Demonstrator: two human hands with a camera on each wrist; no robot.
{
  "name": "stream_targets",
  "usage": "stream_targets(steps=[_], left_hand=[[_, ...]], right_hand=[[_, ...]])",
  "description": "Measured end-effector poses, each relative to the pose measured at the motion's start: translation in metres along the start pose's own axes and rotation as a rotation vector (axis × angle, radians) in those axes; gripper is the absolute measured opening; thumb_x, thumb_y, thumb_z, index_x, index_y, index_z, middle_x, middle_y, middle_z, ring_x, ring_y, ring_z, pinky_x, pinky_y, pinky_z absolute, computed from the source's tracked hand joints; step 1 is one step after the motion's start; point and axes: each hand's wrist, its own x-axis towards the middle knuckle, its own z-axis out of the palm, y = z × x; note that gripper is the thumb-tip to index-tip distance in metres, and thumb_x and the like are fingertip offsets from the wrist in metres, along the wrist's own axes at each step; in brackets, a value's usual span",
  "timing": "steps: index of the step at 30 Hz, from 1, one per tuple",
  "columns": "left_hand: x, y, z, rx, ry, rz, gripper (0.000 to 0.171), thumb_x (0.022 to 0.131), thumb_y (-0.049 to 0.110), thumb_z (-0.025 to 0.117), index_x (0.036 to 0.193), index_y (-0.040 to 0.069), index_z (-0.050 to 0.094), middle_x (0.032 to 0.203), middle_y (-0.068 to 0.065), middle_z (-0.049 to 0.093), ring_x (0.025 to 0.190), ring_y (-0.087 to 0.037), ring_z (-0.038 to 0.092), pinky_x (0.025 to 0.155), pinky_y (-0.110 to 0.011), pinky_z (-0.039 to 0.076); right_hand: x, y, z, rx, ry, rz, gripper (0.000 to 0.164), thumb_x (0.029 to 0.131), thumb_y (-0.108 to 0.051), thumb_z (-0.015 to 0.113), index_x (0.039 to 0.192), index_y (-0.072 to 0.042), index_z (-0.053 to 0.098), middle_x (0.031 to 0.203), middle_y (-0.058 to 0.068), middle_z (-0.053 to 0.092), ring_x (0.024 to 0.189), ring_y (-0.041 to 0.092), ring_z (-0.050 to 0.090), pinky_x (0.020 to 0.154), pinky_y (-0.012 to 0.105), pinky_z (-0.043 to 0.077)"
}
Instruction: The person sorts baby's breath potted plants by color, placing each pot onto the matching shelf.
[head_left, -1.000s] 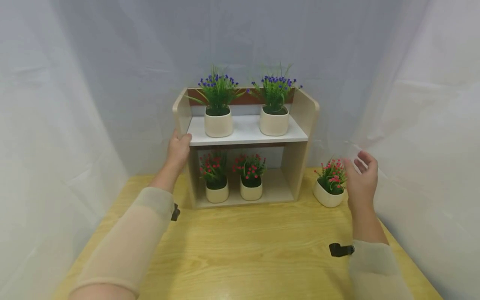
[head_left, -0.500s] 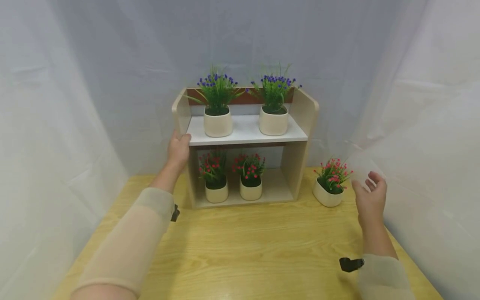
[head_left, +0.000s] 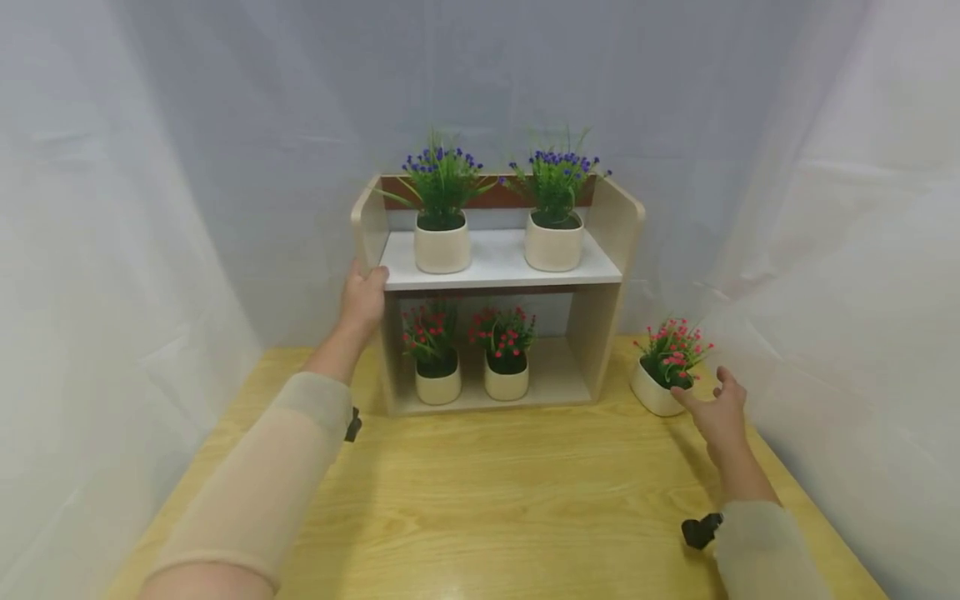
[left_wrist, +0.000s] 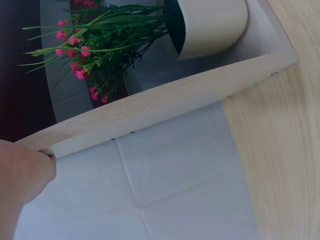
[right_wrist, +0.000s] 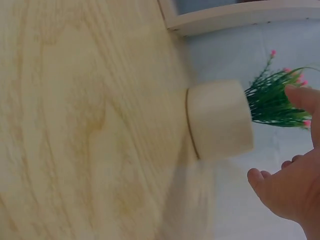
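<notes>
My left hand [head_left: 363,300] grips the left side panel of a small two-tier shelf [head_left: 497,258], its thumb at the front edge by the white upper board. In the left wrist view the fingers lie mostly behind the panel [left_wrist: 165,97]. On the right, a potted plant with pink-red flowers [head_left: 654,390] stands on the table beside the shelf, in a cream pot. Close to that pot is my right hand [head_left: 723,418], thumb and fingers spread apart. The right wrist view shows a gap between the hand [right_wrist: 292,187] and the pot [right_wrist: 221,120].
Two purple-flowered potted plants [head_left: 442,248] [head_left: 553,247] stand on the upper board. Two red-flowered ones [head_left: 438,386] [head_left: 506,383] sit on the lower level, left and middle. The wooden table [head_left: 480,492] stretches in front; pale sheeting [head_left: 480,75] hangs behind and at both sides.
My right hand first drew back from beside the right-hand plant's flowers, then lowered and came nearer its pot with fingers spread. The left hand keeps its grip on the shelf.
</notes>
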Motion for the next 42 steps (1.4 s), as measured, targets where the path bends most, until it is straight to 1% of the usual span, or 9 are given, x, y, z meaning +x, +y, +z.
stream_targets(steps=[7, 13, 18, 21, 24, 30, 36, 38, 42], left_hand=[[0.001, -0.002, 0.002, -0.009, -0.001, -0.011, 0.065, 0.110, 0.029, 0.048, 0.169, 0.012, 0.029, 0.173, -0.019, 0.040, 0.163, -0.035, 0.033, 0.139, -0.051, 0.022], [0.000, 0.000, 0.004, -0.007, -0.010, -0.019, 0.068, 0.111, 0.030, 0.047, 0.172, 0.014, 0.024, 0.176, -0.017, 0.036, 0.166, -0.035, 0.030, 0.140, -0.051, 0.020], [0.002, -0.002, 0.004, -0.008, -0.015, -0.012, 0.066, 0.111, 0.031, 0.047, 0.172, 0.015, 0.025, 0.175, -0.017, 0.037, 0.165, -0.035, 0.031, 0.140, -0.052, 0.020], [0.002, -0.003, 0.004, -0.005, -0.017, -0.008, 0.065, 0.111, 0.031, 0.047, 0.172, 0.016, 0.026, 0.175, -0.017, 0.037, 0.165, -0.035, 0.031, 0.139, -0.053, 0.021], [0.000, -0.001, 0.004, -0.020, -0.014, 0.005, 0.064, 0.112, 0.030, 0.046, 0.171, 0.015, 0.027, 0.175, -0.017, 0.038, 0.165, -0.035, 0.031, 0.140, -0.051, 0.021], [0.000, 0.001, 0.004, -0.042, -0.028, 0.021, 0.065, 0.113, 0.030, 0.046, 0.172, 0.016, 0.024, 0.177, -0.016, 0.034, 0.167, -0.033, 0.028, 0.140, -0.050, 0.019], [0.000, 0.002, 0.002, -0.040, -0.029, 0.012, 0.066, 0.113, 0.029, 0.046, 0.173, 0.017, 0.023, 0.177, -0.015, 0.033, 0.167, -0.034, 0.026, 0.140, -0.052, 0.018], [-0.001, 0.001, 0.001, -0.034, -0.027, 0.007, 0.066, 0.113, 0.030, 0.046, 0.173, 0.018, 0.022, 0.178, -0.014, 0.033, 0.167, -0.034, 0.027, 0.140, -0.053, 0.019], [-0.002, -0.001, -0.001, -0.020, -0.027, -0.004, 0.068, 0.113, 0.032, 0.046, 0.175, 0.020, 0.019, 0.179, -0.013, 0.030, 0.168, -0.033, 0.024, 0.140, -0.052, 0.017]], right_hand=[[0.017, 0.012, 0.007, -0.045, -0.025, -0.021, 0.114, 0.102, -0.033, 0.075, 0.173, -0.004, -0.010, 0.180, 0.024, -0.006, 0.164, 0.056, 0.011, 0.132, 0.067, 0.030], [0.031, 0.022, 0.011, -0.091, -0.034, -0.004, 0.116, 0.101, -0.029, 0.076, 0.171, 0.002, -0.011, 0.179, 0.032, -0.002, 0.164, 0.058, 0.008, 0.136, 0.067, 0.018], [0.035, 0.025, 0.019, -0.096, -0.029, 0.031, 0.113, 0.102, -0.029, 0.076, 0.171, 0.004, -0.007, 0.179, 0.034, -0.002, 0.166, 0.055, 0.004, 0.138, 0.065, 0.011], [0.036, 0.026, 0.024, -0.109, -0.013, 0.024, 0.110, 0.102, -0.029, 0.076, 0.170, 0.007, -0.002, 0.178, 0.036, -0.002, 0.166, 0.056, 0.005, 0.138, 0.064, 0.012], [0.037, 0.026, 0.028, -0.122, 0.011, 0.006, 0.107, 0.101, -0.029, 0.077, 0.169, 0.009, 0.004, 0.176, 0.038, 0.004, 0.164, 0.058, 0.011, 0.138, 0.065, 0.015], [0.037, 0.026, 0.034, -0.104, 0.059, 0.001, 0.105, 0.100, -0.027, 0.078, 0.169, 0.010, 0.007, 0.175, 0.038, 0.014, 0.163, 0.056, 0.020, 0.137, 0.064, 0.019], [0.035, 0.024, 0.040, -0.099, 0.099, -0.003, 0.102, 0.097, -0.023, 0.080, 0.167, 0.012, 0.014, 0.171, 0.039, 0.025, 0.160, 0.055, 0.028, 0.136, 0.062, 0.024], [0.033, 0.023, 0.042, -0.083, 0.097, 0.002, 0.102, 0.097, -0.022, 0.080, 0.167, 0.012, 0.014, 0.171, 0.039, 0.025, 0.160, 0.055, 0.029, 0.137, 0.061, 0.024], [0.028, 0.023, 0.044, -0.033, 0.085, 0.022, 0.102, 0.098, -0.019, 0.079, 0.168, 0.011, 0.011, 0.175, 0.037, 0.019, 0.163, 0.054, 0.023, 0.138, 0.059, 0.020]])
